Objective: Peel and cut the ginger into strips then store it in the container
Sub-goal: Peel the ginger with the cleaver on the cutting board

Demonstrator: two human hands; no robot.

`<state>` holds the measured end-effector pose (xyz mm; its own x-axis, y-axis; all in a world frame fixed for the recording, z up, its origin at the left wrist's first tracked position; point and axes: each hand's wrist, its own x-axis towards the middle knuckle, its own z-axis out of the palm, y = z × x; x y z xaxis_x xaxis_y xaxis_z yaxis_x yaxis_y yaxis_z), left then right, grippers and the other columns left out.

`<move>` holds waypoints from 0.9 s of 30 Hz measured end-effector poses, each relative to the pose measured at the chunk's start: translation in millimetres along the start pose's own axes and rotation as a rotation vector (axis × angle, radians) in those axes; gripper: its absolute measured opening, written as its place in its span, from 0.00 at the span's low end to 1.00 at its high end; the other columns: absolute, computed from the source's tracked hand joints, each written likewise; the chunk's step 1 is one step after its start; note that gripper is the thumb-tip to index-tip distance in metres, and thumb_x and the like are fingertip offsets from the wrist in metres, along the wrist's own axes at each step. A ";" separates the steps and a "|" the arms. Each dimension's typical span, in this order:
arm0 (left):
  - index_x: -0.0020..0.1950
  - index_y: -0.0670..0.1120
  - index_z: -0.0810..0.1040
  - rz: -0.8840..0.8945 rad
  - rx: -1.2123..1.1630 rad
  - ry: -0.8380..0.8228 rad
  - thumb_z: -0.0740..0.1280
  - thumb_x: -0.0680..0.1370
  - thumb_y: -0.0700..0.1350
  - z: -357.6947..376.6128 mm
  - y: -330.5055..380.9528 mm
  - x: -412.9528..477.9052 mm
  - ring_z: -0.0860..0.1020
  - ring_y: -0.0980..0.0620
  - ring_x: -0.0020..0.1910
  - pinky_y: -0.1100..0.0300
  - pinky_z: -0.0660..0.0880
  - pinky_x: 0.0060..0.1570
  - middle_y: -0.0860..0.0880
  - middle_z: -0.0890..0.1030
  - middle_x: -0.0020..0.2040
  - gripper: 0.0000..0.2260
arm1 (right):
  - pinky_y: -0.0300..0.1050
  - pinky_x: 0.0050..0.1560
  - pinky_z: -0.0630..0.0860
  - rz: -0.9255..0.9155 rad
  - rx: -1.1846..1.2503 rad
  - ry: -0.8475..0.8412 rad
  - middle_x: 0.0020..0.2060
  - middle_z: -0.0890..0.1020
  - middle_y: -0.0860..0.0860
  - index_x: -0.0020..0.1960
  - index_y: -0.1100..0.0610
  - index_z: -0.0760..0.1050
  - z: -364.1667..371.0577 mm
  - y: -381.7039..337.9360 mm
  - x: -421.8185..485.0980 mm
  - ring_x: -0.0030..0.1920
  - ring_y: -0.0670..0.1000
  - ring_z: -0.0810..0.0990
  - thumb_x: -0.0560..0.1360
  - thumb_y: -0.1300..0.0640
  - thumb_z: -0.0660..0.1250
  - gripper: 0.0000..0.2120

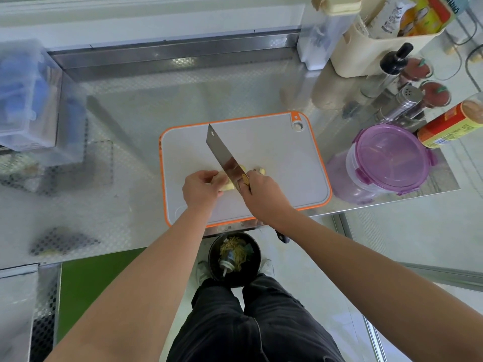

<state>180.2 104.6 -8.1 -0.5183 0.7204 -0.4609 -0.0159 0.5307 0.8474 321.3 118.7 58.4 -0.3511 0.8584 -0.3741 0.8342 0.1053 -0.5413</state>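
Note:
A pale peeled ginger piece [226, 184] lies on the grey cutting board with an orange rim [277, 150]. My left hand [201, 190] holds the ginger down with curled fingers. My right hand [264, 197] grips the handle of a cleaver [224, 158]. Its blade stands edge-down against the ginger's right side. A small cut ginger bit [261, 170] lies just right of the blade. The round container with a purple clip lid [389, 159] stands closed to the right of the board.
Spice shakers [402, 103], a red-labelled jar [449, 124] and a cream caddy [379, 45] crowd the back right. A clear box [26, 100] sits at the left. A black bin with peelings [234, 258] stands on the floor below the counter edge.

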 end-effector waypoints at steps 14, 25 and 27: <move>0.34 0.57 0.80 0.028 0.065 0.017 0.75 0.62 0.54 3.3 0.6 -2.6 0.83 0.46 0.41 0.46 0.81 0.46 0.50 0.84 0.40 0.06 | 0.46 0.39 0.66 0.057 -0.075 -0.002 0.48 0.78 0.61 0.56 0.62 0.68 6.6 -8.3 -1.7 0.47 0.61 0.76 0.81 0.59 0.54 0.09; 0.49 0.47 0.85 0.107 0.254 0.053 0.74 0.70 0.48 7.3 6.8 -6.8 0.83 0.44 0.44 0.49 0.79 0.49 0.47 0.85 0.45 0.09 | 0.46 0.41 0.66 0.112 -0.056 -0.043 0.51 0.77 0.62 0.58 0.64 0.68 5.8 -15.1 9.9 0.52 0.62 0.76 0.79 0.62 0.54 0.10; 0.48 0.48 0.85 0.083 0.238 0.058 0.74 0.70 0.48 7.4 5.5 -7.5 0.83 0.45 0.43 0.49 0.79 0.49 0.48 0.85 0.44 0.09 | 0.46 0.41 0.67 0.118 -0.030 -0.043 0.51 0.77 0.62 0.57 0.64 0.68 7.4 -15.2 13.4 0.52 0.62 0.77 0.79 0.62 0.54 0.10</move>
<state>190.3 105.5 -1.9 -0.5576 0.7429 -0.3704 0.2272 0.5657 0.7927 300.7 124.8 56.0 -0.2668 0.8435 -0.4661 0.8831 0.0203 -0.4688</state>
